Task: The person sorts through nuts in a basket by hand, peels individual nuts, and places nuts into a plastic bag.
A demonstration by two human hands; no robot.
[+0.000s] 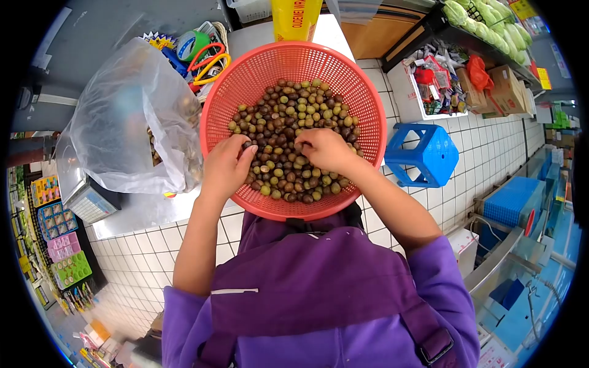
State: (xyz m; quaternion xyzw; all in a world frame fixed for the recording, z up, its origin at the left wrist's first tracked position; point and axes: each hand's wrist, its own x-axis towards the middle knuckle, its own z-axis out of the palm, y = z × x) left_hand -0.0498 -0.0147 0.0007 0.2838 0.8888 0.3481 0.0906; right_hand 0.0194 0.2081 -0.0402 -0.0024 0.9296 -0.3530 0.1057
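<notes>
A red perforated basket (218,101) holds a heap of small round fruits (288,119), brown, dark and olive green. Over the left part of the heap is my left hand (230,161), its thumb and fingers closed round a dark fruit. My right hand (325,149) reaches into the middle of the heap, with thumb and fingertips pinched on a brown fruit. On the left, beside the basket, a translucent plastic bag (123,116) has more of these fruits inside.
Behind the bag lie scissors (211,64) and green tape (192,46). A yellow packet (294,18) stands behind the basket. A blue stool (432,156) is on the tiled floor at the right, near a white box (408,98) of packets.
</notes>
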